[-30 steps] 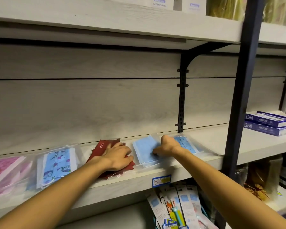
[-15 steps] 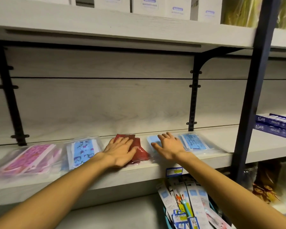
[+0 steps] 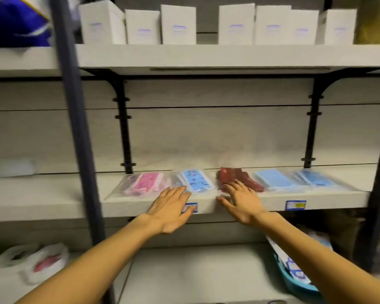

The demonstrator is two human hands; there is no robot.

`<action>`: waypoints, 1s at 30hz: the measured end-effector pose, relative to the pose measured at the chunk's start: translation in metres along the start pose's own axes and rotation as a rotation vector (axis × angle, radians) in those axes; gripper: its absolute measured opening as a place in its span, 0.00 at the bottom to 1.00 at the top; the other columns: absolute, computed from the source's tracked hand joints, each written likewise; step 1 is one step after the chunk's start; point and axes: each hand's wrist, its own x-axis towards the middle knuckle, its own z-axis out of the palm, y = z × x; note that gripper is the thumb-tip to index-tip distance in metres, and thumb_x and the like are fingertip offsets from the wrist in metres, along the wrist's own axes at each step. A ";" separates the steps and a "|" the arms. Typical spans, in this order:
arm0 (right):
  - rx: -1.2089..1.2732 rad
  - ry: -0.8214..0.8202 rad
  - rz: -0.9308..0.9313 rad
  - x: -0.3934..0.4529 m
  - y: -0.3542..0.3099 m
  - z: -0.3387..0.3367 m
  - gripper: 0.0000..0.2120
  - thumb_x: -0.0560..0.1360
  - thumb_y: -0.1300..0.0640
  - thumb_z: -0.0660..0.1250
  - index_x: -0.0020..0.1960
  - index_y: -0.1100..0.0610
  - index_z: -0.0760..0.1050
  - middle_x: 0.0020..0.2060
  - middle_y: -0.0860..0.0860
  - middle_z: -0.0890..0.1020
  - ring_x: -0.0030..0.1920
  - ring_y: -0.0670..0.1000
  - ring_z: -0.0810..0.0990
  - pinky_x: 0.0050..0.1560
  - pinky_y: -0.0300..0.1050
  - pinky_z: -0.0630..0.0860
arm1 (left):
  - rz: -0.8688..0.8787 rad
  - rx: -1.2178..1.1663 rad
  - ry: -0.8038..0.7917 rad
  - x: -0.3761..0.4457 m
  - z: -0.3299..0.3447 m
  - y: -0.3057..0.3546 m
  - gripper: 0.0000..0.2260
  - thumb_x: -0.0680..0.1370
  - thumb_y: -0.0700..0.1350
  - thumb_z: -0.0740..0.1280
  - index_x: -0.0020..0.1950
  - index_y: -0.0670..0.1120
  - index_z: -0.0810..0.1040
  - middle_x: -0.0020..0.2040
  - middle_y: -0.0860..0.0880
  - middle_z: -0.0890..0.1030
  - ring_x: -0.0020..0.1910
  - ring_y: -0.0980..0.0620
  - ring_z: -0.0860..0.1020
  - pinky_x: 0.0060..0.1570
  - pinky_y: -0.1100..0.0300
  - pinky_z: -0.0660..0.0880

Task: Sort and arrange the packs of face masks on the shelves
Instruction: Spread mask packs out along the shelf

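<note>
Several clear packs of face masks lie in a row on the middle shelf [image 3: 272, 199]: a pink pack [image 3: 144, 183], a blue patterned pack [image 3: 196, 179], a dark red pack [image 3: 239, 177], a plain light blue pack [image 3: 273, 179] and another blue pack [image 3: 316, 177]. My left hand [image 3: 171, 208] is spread flat at the shelf's front edge, its fingertips at the near end of the blue patterned pack. My right hand [image 3: 241, 199] has straight fingers too, and these touch the front of the dark red pack. Neither hand grips anything.
White boxes [image 3: 178, 25] line the upper shelf. A dark upright post [image 3: 75, 128] stands left of the packs. A white plastic bag [image 3: 29, 263] lies on the lower shelf at left, and a teal basket [image 3: 294, 279] with packs sits lower right. Price labels [image 3: 295, 205] mark the shelf edge.
The view has swung left and pulled back. Both hands slid left along the row: the left from the red pack to the blue patterned one, the right from the light blue pack to the red one.
</note>
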 end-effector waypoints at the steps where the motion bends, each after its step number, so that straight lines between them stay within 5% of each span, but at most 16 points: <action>1: 0.015 0.000 -0.015 -0.011 -0.022 0.001 0.32 0.82 0.37 0.52 0.79 0.55 0.59 0.79 0.52 0.61 0.81 0.52 0.52 0.78 0.52 0.54 | 0.010 0.004 0.007 -0.024 -0.002 -0.012 0.28 0.84 0.61 0.50 0.80 0.49 0.58 0.81 0.47 0.58 0.79 0.48 0.58 0.78 0.53 0.52; 5: 0.049 -0.050 -0.081 -0.044 -0.116 0.011 0.33 0.82 0.37 0.52 0.80 0.56 0.58 0.79 0.53 0.61 0.81 0.53 0.52 0.78 0.52 0.55 | -0.040 0.014 -0.029 -0.117 -0.015 -0.063 0.29 0.83 0.63 0.49 0.82 0.52 0.53 0.82 0.49 0.56 0.80 0.49 0.57 0.77 0.52 0.53; 11: 0.140 -0.110 -0.212 -0.064 -0.254 0.025 0.35 0.82 0.37 0.54 0.81 0.55 0.55 0.80 0.53 0.60 0.80 0.54 0.53 0.78 0.55 0.56 | -0.243 0.075 -0.126 -0.233 -0.048 -0.156 0.31 0.82 0.66 0.46 0.80 0.51 0.58 0.80 0.48 0.61 0.77 0.46 0.63 0.74 0.48 0.60; 16: 0.198 -0.112 -0.322 -0.064 -0.349 0.029 0.34 0.81 0.39 0.59 0.80 0.56 0.58 0.76 0.56 0.67 0.75 0.57 0.64 0.74 0.52 0.64 | -0.386 0.097 -0.139 -0.299 -0.072 -0.227 0.31 0.82 0.66 0.45 0.80 0.50 0.59 0.80 0.47 0.61 0.75 0.45 0.65 0.73 0.47 0.62; 30: 0.271 -0.099 -0.454 0.077 -0.530 0.089 0.33 0.80 0.41 0.60 0.80 0.55 0.57 0.75 0.54 0.67 0.74 0.56 0.66 0.72 0.50 0.66 | -0.585 0.186 -0.145 -0.307 -0.064 -0.429 0.32 0.82 0.66 0.48 0.81 0.50 0.56 0.80 0.46 0.60 0.76 0.45 0.65 0.73 0.47 0.64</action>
